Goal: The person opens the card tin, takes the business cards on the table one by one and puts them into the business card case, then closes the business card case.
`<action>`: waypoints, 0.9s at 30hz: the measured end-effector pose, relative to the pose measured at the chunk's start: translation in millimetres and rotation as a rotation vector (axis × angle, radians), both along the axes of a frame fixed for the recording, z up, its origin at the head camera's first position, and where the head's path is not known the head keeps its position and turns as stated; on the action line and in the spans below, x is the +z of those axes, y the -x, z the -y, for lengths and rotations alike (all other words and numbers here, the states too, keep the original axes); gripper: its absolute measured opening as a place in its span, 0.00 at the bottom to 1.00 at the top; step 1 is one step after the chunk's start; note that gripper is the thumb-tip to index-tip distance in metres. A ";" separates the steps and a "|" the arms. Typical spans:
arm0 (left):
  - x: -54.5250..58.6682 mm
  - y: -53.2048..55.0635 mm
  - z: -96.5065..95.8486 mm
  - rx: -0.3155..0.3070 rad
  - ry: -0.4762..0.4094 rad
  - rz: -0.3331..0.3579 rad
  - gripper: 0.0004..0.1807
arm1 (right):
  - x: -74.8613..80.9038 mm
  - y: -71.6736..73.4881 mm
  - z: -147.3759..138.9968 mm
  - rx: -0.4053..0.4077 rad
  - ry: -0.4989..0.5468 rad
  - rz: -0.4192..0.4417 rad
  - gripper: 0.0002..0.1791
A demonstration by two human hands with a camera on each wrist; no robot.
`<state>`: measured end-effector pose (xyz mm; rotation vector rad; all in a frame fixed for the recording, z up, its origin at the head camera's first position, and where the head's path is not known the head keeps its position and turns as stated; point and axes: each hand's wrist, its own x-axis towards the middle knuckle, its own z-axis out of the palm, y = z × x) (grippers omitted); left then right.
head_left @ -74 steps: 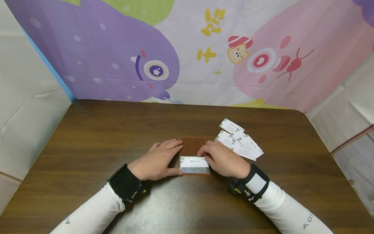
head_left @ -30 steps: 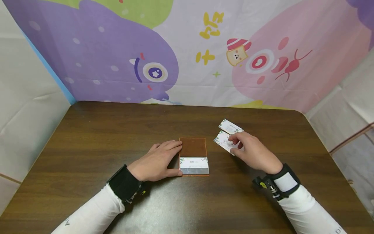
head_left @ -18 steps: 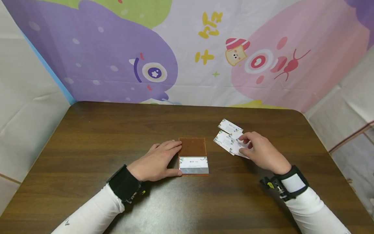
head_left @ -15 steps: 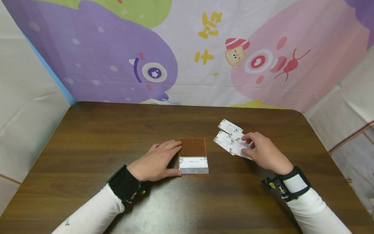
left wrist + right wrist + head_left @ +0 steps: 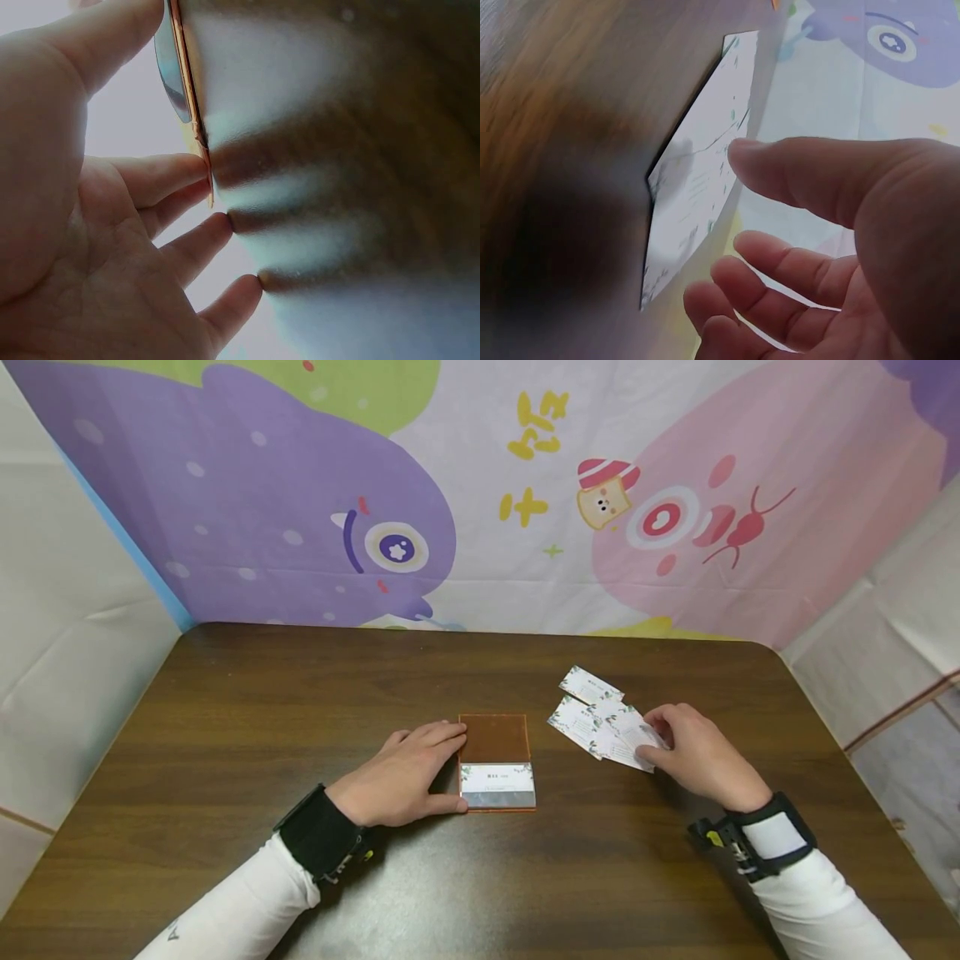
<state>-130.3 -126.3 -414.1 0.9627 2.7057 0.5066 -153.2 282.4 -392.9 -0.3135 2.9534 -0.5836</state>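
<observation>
While left grip (image 5: pixel 397 774) and right grip (image 5: pixel 701 758) are spread, overlapping white cards (image 5: pixel 609 728) show green leafy corners

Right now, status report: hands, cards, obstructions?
Left hand touching left edge of brown holder. Right hand at right end of loose cards. Nothing visibly in the way.

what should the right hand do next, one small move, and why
Probably pinch the rightmost card at its right end: the right hand is at that end, its thumb and fingers apart in the wrist view, while the left hand rests at the left edge of the holder.
</observation>
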 end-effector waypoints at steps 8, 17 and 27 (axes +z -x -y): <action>0.7 -0.3 0.0 0.002 0.000 0.007 0.50 | -5.3 1.1 -6.5 -0.010 -0.015 0.021 0.30; 3.1 -0.9 -0.1 0.002 -0.001 0.010 0.50 | -7.7 0.7 -6.1 -0.023 -0.035 0.049 0.31; 2.4 -0.8 0.2 0.000 0.000 0.008 0.50 | -10.1 0.4 -6.4 -0.057 -0.032 0.061 0.35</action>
